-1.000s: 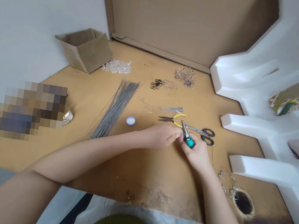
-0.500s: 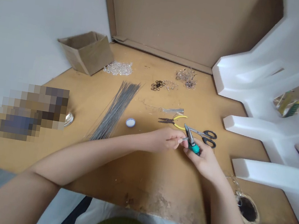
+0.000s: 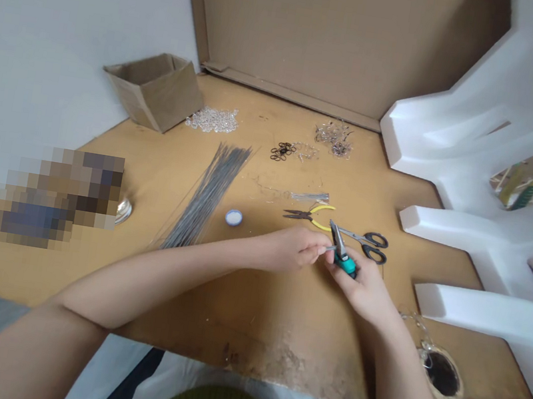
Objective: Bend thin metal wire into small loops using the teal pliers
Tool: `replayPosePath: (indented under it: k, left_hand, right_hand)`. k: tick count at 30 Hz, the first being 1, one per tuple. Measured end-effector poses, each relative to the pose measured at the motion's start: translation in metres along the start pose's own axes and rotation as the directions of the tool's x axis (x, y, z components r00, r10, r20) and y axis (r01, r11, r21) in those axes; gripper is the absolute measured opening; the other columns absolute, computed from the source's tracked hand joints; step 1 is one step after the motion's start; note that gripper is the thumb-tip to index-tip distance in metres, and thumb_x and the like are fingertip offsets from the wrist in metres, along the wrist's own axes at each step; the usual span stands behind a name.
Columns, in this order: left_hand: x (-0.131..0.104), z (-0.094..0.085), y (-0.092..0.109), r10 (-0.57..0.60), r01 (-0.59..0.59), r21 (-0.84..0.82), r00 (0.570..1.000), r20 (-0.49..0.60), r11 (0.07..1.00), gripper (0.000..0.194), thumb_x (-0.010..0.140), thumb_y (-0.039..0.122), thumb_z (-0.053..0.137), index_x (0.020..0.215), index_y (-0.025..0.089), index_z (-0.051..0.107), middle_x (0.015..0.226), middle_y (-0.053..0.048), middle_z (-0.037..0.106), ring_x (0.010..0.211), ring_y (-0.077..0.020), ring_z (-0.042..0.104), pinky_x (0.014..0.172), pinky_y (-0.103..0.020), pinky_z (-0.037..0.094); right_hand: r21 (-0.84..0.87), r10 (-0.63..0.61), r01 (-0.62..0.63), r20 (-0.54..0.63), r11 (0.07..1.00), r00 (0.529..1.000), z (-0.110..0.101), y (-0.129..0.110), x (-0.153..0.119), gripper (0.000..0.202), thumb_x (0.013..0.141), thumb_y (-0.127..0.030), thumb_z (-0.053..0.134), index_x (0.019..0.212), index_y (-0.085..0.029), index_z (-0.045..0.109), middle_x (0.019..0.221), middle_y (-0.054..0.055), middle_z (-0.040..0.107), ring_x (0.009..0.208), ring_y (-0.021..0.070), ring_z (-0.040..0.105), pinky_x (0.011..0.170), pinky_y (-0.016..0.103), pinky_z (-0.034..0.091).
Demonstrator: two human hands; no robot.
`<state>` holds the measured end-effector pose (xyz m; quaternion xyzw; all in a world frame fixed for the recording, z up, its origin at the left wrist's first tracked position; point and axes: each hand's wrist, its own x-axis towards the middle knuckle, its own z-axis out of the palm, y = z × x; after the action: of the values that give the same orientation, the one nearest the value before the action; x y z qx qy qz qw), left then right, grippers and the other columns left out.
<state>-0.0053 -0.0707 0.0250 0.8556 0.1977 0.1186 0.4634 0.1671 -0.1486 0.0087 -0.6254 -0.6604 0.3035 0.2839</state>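
My right hand (image 3: 365, 284) is closed around teal-handled pliers (image 3: 345, 261), their metal jaws pointing up and away from me. My left hand (image 3: 302, 249) pinches a thin grey piece of wire (image 3: 332, 248) at its fingertips, right beside the jaws. Whether the jaws grip the wire is too small to tell. Just beyond my hands lie yellow-handled needle-nose pliers (image 3: 312, 215) and black-handled scissors (image 3: 374, 247). A bundle of long grey wires (image 3: 209, 197) is spread left of them, near a small round white piece with a blue rim (image 3: 233, 217).
An open cardboard box (image 3: 161, 95) stands at the back left by clear beads (image 3: 213, 119). Black rings (image 3: 283, 151), short wires (image 3: 310, 197) and a tangled pile of small wire pieces (image 3: 333, 136) lie farther back. White foam (image 3: 449, 227) juts in from the right, near a hole (image 3: 441, 375).
Almost nothing differs. Both hands keep their hold, with the pliers and wire in nearly the same place; the whole view has shifted very slightly.
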Motion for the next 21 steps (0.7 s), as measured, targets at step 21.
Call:
replayPosePath:
  k: [21]
  left_hand:
    - [-0.002,0.024,0.0,-0.127,0.069,-0.251,0.967,-0.222,0.965,0.021,0.084,0.022,0.03,0.084,0.015,0.05,0.056,0.005,0.034,0.05,-0.0077,0.029,0.05,-0.02,0.026]
  right_hand:
    - [-0.67,-0.194,-0.184,-0.447,0.719,0.873,0.02,-0.002,0.006,0.027,0.077,-0.042,0.049,0.077,-0.017,0.057,0.077,0.011,0.061,0.073,0.0238,0.054,0.062,0.03,0.033]
